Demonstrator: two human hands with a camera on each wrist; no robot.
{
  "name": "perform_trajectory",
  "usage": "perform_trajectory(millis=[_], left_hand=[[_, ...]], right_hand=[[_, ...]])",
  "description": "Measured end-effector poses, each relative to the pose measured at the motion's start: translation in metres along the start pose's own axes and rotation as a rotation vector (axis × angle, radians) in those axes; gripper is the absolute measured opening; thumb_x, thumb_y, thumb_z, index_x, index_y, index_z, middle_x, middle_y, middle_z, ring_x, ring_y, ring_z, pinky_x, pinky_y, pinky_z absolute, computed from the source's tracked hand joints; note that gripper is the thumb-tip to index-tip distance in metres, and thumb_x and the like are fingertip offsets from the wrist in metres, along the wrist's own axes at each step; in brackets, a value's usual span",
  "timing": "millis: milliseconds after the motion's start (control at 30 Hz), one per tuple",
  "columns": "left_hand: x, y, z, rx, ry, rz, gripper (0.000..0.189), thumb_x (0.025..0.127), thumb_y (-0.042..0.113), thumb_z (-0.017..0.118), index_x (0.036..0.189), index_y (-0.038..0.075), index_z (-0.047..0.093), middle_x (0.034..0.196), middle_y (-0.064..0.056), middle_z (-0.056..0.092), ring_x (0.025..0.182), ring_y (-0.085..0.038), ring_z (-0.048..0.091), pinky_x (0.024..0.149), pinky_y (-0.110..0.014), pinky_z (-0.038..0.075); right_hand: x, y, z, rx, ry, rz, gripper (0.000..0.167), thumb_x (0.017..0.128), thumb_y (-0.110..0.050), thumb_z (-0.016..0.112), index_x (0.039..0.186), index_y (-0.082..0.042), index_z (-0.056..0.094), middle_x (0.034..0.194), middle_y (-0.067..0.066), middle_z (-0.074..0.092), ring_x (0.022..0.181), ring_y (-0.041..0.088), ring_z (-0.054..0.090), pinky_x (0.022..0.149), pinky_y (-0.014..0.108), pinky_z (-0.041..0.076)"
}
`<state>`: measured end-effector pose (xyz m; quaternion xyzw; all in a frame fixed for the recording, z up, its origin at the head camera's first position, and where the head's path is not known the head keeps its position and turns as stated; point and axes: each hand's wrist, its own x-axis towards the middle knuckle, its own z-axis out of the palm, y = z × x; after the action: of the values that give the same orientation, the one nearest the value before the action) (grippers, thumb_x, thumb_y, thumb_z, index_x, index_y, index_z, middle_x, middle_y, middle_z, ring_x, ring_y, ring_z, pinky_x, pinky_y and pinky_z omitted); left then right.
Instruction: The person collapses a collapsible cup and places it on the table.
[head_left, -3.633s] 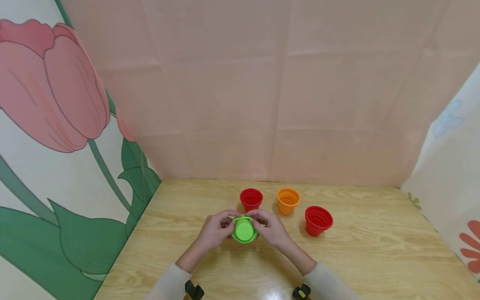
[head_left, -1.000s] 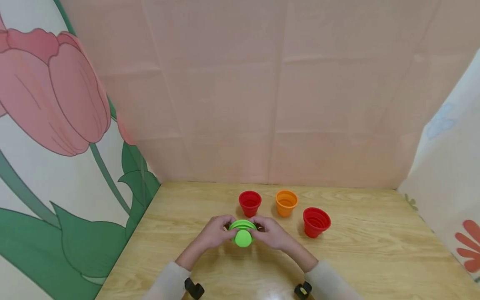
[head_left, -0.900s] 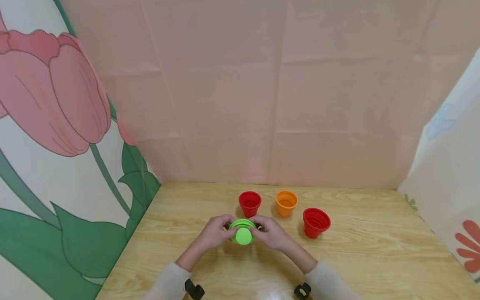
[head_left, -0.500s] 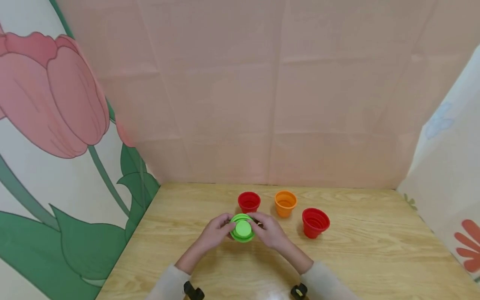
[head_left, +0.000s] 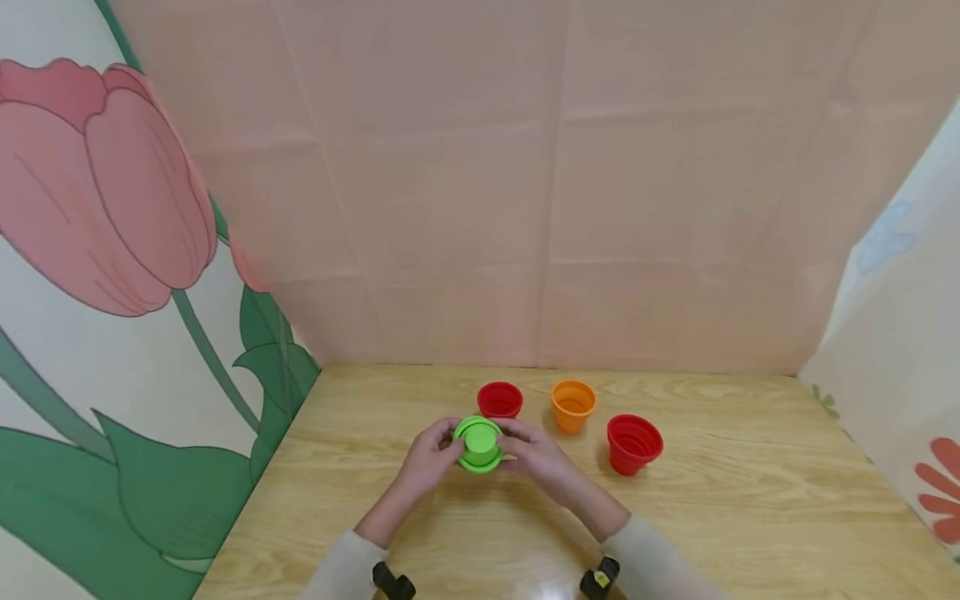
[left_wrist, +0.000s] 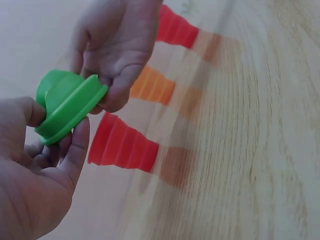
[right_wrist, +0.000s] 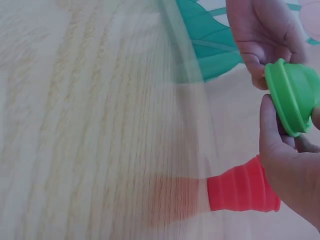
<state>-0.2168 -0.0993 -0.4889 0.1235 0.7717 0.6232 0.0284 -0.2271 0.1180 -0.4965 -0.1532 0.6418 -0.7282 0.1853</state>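
A green collapsible cup (head_left: 480, 442), partly folded down, is held between both hands above the table. Its round base faces the head camera. My left hand (head_left: 429, 461) pinches the cup at one side of the rim, thumb on the outer wall, as the left wrist view shows on the green cup (left_wrist: 70, 105). On the opposite side, my right hand (head_left: 542, 463) grips it with thumb and fingers; in the right wrist view the right hand (right_wrist: 292, 167) is below the cup (right_wrist: 291, 95). Behind the hands stands a red cup (head_left: 500, 398), its lower part hidden.
An orange cup (head_left: 573, 405) stands upright right of that red cup. Another red cup (head_left: 633, 443) stands further right and nearer. All rest on a wood-grain table (head_left: 735, 500). A plain pink cloth (head_left: 555, 208) hangs behind the table, with a flower-printed sheet (head_left: 97, 208) at left.
The green cup has tilted in the hands and risen slightly away from me, so its base shows more squarely. Both hands keep holding it. The other cups stay in place.
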Motion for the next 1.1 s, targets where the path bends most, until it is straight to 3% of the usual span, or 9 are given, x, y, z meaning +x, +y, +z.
perform_trajectory(millis=[133,333,400,500,667,867,1100], left_hand=[[0.000,0.002,0.001,-0.079,-0.034,-0.029,0.035,0.100,0.008,0.056,0.132,-0.009,0.058,0.113,-0.018,0.067,0.095,-0.014,0.063,0.081,-0.032,0.059],[0.001,0.006,0.003,-0.144,-0.104,-0.063,0.047,0.100,0.009,0.058,0.141,-0.010,0.049,0.120,-0.019,0.062,0.102,-0.015,0.062,0.087,-0.034,0.059],[0.001,0.008,0.004,-0.151,-0.099,-0.060,0.049,0.098,0.008,0.060,0.141,-0.010,0.048,0.121,-0.019,0.061,0.102,-0.016,0.062,0.086,-0.033,0.059],[0.000,0.009,0.005,-0.152,-0.065,-0.055,0.049,0.095,0.006,0.061,0.140,-0.010,0.048,0.123,-0.020,0.061,0.104,-0.017,0.062,0.085,-0.032,0.058],[-0.002,0.006,0.007,-0.193,-0.066,-0.073,0.051,0.096,0.005,0.059,0.142,-0.011,0.046,0.126,-0.021,0.059,0.106,-0.017,0.061,0.086,-0.032,0.058],[-0.001,0.010,0.010,-0.228,-0.095,-0.076,0.056,0.096,0.008,0.064,0.146,-0.007,0.044,0.138,-0.022,0.055,0.121,-0.024,0.058,0.093,-0.034,0.055],[-0.002,0.020,0.014,-0.114,0.011,-0.052,0.057,0.091,0.004,0.066,0.142,-0.010,0.046,0.138,-0.025,0.056,0.130,-0.036,0.053,0.101,-0.038,0.052]], right_hand=[[0.000,-0.001,-0.001,0.053,-0.019,0.003,0.046,0.103,-0.009,0.051,0.146,0.006,0.044,0.133,0.012,0.056,0.111,0.019,0.062,0.097,0.043,0.055],[0.001,-0.005,-0.001,-0.069,0.095,0.009,0.044,0.103,-0.008,0.051,0.145,0.006,0.047,0.133,0.020,0.056,0.108,0.018,0.062,0.096,0.041,0.056],[0.000,-0.006,-0.001,-0.067,0.096,0.021,0.045,0.103,-0.011,0.052,0.146,0.005,0.047,0.136,0.021,0.055,0.109,0.019,0.063,0.097,0.043,0.056],[0.000,-0.007,-0.003,0.000,0.035,0.046,0.048,0.104,-0.013,0.054,0.148,0.004,0.044,0.141,0.020,0.053,0.112,0.020,0.063,0.100,0.043,0.054],[-0.001,-0.005,-0.007,0.064,-0.060,0.052,0.052,0.102,-0.008,0.058,0.149,0.005,0.041,0.134,0.012,0.056,0.114,0.019,0.062,0.100,0.039,0.054],[-0.003,-0.010,-0.004,0.001,0.005,0.014,0.054,0.099,-0.008,0.062,0.147,0.006,0.042,0.131,0.014,0.057,0.113,0.020,0.061,0.096,0.035,0.056],[0.000,-0.010,0.003,-0.042,0.091,0.026,0.052,0.098,-0.006,0.062,0.146,0.003,0.046,0.131,0.018,0.058,0.112,0.021,0.061,0.097,0.038,0.056]])
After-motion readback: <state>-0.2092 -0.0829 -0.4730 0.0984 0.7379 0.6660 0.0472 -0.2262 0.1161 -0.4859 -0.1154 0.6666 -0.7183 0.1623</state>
